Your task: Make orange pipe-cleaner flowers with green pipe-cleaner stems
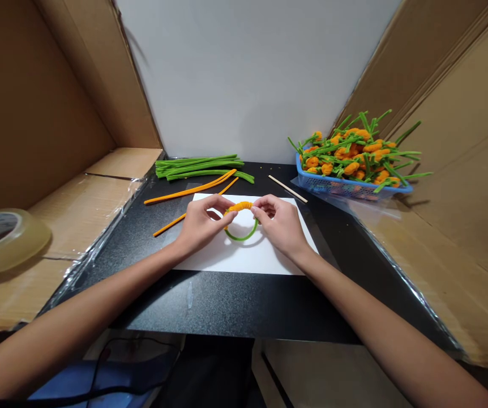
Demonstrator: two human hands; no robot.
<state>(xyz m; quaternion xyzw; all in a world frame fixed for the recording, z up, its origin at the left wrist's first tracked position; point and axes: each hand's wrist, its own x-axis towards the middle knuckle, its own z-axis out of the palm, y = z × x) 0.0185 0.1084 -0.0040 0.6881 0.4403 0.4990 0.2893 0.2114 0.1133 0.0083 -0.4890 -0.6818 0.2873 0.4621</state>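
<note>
Between my two hands is a pipe cleaner ring, its green stem [241, 238] curving along the bottom and an orange coil [241, 206] wrapped along the top. My left hand [207, 220] pinches the ring at the left end of the coil. At the coil's right end, the fingertips of my right hand [280, 222] are closed on the ring too. Both hands are just over a white sheet of paper [244, 263]. Orange pipe cleaners [184, 194] lie to the left of the paper, one partly behind my left hand.
Green pipe cleaners [197, 165] lie in a bundle at the back left. A thin wooden stick [287, 188] lies behind the paper. At the back right stands a blue basket [333, 184] heaped with orange and green pipe cleaner pieces. A tape roll [31, 238] sits on cardboard at left.
</note>
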